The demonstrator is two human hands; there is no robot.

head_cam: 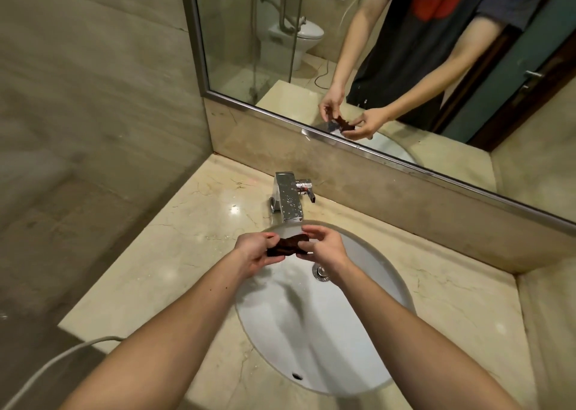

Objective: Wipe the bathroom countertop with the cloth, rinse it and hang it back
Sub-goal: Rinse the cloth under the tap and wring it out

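The cloth [288,245] is a small dark reddish-brown scrap, bunched into a twisted strip. It's held up in the air over the back part of the sink [377,288], right under the faucet [288,199] spout. The left hand [253,253] has one end, fingers curled in and thumb pinching it. The right hand [325,247] has the other end the same way, pinched between thumb and fingertips. So both hands are closed on the cloth and nothing else is in either. The cloth isn't touching the basin. There might be water coming off the spout behind it, but it's too washed out there for me to say.

The drain [321,273] sits just right of and below the hands in the white bowl, and the overflow hole [297,376] is in the near wall. The countertop [174,253] is beige marble-looking stone wrapped round the sink, shiny left of the faucet. The faucet is square chrome, speckled with drops, with its lever poking out to the right. Behind it is a low stone backsplash [343,172], then the mirror [467,135], which shows the same hands and cloth plus a toilet [299,35]. A light grey cable [59,359] hangs off the counter's near left edge.
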